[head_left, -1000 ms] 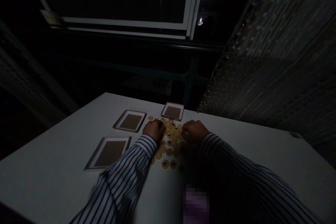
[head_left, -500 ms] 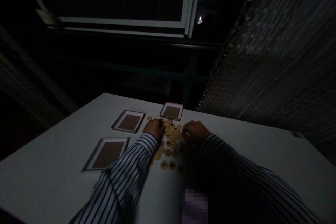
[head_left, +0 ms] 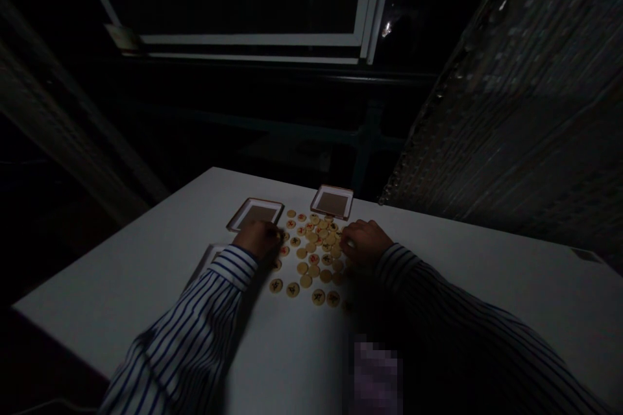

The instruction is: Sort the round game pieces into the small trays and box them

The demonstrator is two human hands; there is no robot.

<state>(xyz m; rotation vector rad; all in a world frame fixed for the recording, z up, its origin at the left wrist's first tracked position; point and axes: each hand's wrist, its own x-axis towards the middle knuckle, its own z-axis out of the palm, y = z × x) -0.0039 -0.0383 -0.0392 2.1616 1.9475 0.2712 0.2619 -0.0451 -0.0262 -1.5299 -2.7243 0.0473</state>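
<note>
Many round wooden Chinese chess pieces [head_left: 314, 259] lie spread over the white table [head_left: 146, 279], some overlapping, some with red or black characters facing up. At the left edge of the spread, my left hand [head_left: 257, 238] has its fingers closed on a piece [head_left: 279, 236] at its fingertips. My right hand [head_left: 366, 242] is at the right side of the pile, thumb and fingers curled together beside the pieces. A pale spot shows between those fingers, but the dim light hides what it is. Two black-marked pieces [head_left: 318, 297] sit near me.
Beyond the left hand stands a shallow open tray [head_left: 233, 224], and another tray [head_left: 314, 211] is behind the pieces. A third tray [head_left: 198, 266] is partly covered by my left sleeve. A bead curtain [head_left: 506, 117] hangs at the right. A pixelated patch covers the lower middle.
My left hand has moved left from the middle of the pile to its left edge, uncovering several pieces. The right hand stays beside the pile. The view has shifted slightly.
</note>
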